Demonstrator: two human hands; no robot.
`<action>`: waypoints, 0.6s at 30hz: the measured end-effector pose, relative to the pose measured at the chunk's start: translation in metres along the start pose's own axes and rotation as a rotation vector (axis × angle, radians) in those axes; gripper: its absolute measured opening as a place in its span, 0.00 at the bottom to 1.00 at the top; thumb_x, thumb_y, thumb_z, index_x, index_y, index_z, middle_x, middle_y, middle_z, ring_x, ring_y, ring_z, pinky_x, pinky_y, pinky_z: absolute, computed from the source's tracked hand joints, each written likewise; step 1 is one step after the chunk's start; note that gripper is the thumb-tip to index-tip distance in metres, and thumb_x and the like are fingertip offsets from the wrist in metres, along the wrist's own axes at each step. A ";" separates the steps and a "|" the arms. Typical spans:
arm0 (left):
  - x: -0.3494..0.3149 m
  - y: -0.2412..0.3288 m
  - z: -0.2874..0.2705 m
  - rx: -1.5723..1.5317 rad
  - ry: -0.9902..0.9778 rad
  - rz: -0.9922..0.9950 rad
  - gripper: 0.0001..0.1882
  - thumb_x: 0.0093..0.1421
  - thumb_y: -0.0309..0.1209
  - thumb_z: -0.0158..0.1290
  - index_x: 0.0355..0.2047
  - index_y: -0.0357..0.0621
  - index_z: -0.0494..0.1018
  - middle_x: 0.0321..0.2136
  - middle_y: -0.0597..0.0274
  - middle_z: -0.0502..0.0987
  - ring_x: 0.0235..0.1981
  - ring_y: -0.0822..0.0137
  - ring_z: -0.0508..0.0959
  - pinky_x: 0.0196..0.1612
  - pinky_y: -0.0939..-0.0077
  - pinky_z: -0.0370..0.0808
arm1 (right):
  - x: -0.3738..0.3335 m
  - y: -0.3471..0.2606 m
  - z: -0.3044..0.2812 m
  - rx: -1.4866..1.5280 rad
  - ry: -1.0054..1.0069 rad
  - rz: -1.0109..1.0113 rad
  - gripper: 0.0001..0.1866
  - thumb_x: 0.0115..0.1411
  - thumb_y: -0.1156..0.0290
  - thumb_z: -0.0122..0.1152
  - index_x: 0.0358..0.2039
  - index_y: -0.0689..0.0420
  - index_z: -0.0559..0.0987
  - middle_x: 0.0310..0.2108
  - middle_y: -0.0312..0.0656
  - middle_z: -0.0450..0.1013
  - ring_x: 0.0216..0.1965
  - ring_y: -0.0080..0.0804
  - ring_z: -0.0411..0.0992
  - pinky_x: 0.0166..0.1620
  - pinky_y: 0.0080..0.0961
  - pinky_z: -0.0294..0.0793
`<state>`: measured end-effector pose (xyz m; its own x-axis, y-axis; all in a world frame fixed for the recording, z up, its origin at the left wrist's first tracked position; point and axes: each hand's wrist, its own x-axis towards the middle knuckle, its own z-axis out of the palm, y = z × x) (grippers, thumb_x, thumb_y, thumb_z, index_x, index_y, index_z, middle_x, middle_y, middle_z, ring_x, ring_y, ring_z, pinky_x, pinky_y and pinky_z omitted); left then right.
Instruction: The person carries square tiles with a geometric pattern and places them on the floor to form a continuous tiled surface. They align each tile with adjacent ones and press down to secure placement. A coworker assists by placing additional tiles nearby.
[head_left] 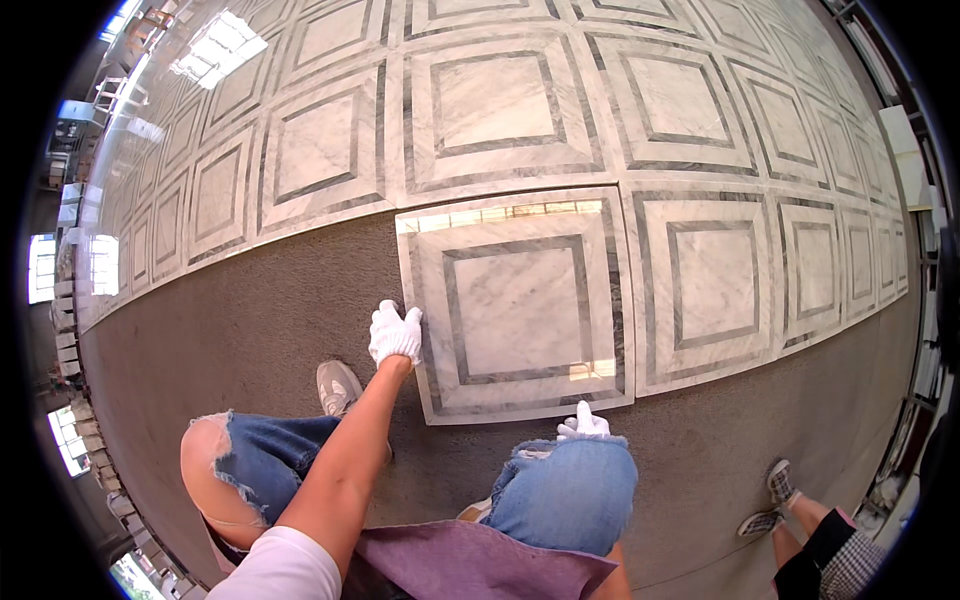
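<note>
A large square marble tile [515, 305], white with grey inlaid frames, lies in front of me, its far and right edges against the laid tiles. A thin dark line shows along its far edge. My left hand [396, 333], in a white knit glove, is closed at the tile's left edge with its fingertips against it. At the near edge, my right hand [583, 422], gloved likewise, has its fingers at the tile's rim. My bent knee in torn jeans [570, 495] hides much of that hand.
Rows of matching polished tiles [490, 100] stretch away beyond and to the right [712, 280]. Rough grey-brown floor [250, 290] lies left and near. Another person's legs and shoes [780, 482] are at the lower right. Stacked blocks [95, 450] line the left side.
</note>
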<state>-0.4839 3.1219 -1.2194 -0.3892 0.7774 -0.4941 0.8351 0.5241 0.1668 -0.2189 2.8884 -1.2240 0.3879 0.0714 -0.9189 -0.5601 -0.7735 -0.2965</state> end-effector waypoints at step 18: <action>0.009 0.026 0.016 -0.181 -0.020 -0.055 0.36 0.46 0.40 0.59 0.54 0.35 0.65 0.54 0.37 0.66 0.56 0.42 0.69 0.57 0.57 0.69 | 0.014 -0.023 0.009 0.140 0.089 -0.072 0.22 0.62 0.54 0.59 0.35 0.63 0.66 0.26 0.48 0.74 0.24 0.31 0.75 0.22 0.26 0.76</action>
<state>-0.4598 3.1366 -1.2330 -0.4230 0.7400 -0.5230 0.7288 0.6207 0.2889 -0.2070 2.9130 -1.2324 0.4905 0.0620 -0.8693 -0.6227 -0.6728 -0.3994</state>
